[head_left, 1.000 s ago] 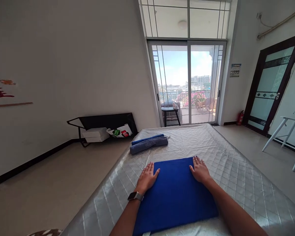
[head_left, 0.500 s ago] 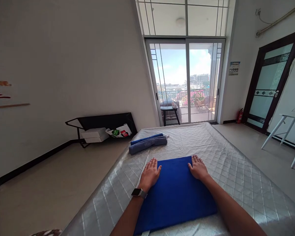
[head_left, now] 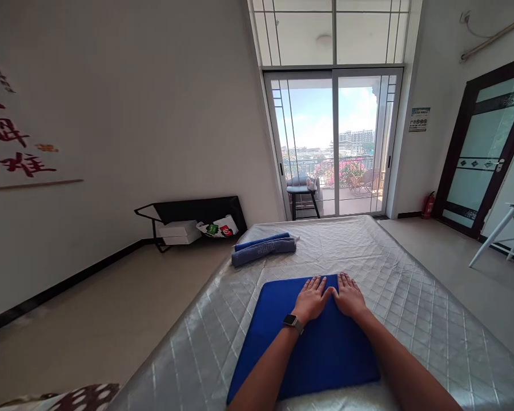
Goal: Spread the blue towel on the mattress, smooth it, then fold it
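A blue cloth (head_left: 325,354), folded into a flat rectangle, lies on the silver quilted mattress (head_left: 205,337). Both hands rest palm down near its far edge, thumbs close together or touching. My left hand (head_left: 312,298), with a watch on the wrist, is flat on the cloth with its fingers stretched out. My right hand (head_left: 349,294) lies flat at the cloth's far right corner, fingers also extended. Neither hand grips anything. Farther off on the left side of the mattress are a rolled grey-blue towel (head_left: 263,252) and a bright blue roll (head_left: 261,242) behind it.
Against the left wall stands a black rack (head_left: 197,210) with white boxes (head_left: 177,232) and a printed bag (head_left: 218,227). Beyond the mattress are sliding glass doors (head_left: 334,142) and a dark stool (head_left: 302,191). A white table (head_left: 499,228) and fire extinguisher (head_left: 428,205) are at right.
My left hand has moved right, from the cloth's left edge to beside my right hand. The view has turned slightly left, showing more of the wall scroll.
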`<state>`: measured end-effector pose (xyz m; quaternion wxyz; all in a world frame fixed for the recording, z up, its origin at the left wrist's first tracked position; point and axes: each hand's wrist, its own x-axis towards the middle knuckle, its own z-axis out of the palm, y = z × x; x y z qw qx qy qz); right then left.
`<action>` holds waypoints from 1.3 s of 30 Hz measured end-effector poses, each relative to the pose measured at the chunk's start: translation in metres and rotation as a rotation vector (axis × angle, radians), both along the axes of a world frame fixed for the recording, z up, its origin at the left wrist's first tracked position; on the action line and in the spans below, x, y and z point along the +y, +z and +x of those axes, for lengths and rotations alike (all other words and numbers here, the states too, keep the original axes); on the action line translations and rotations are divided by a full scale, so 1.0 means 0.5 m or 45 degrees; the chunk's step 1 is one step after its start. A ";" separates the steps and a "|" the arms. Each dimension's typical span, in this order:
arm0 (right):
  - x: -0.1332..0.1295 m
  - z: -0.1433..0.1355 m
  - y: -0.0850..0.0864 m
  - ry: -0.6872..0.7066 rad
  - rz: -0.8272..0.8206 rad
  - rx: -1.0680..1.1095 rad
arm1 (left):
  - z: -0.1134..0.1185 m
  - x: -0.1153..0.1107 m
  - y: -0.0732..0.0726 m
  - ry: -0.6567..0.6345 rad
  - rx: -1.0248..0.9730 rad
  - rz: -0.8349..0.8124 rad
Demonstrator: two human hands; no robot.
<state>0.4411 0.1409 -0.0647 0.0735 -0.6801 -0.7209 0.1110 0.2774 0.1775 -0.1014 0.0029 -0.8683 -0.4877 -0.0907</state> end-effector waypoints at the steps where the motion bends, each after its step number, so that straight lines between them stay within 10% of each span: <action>1: 0.000 -0.001 0.001 -0.007 -0.004 0.016 | -0.037 0.004 -0.004 0.055 0.017 -0.002; 10: -0.004 0.000 0.013 -0.025 -0.084 0.031 | -0.346 -0.005 -0.033 0.418 0.074 -0.017; 39: -0.102 0.009 0.013 0.048 -0.108 -0.085 | -0.272 -0.077 0.043 0.570 -0.044 0.174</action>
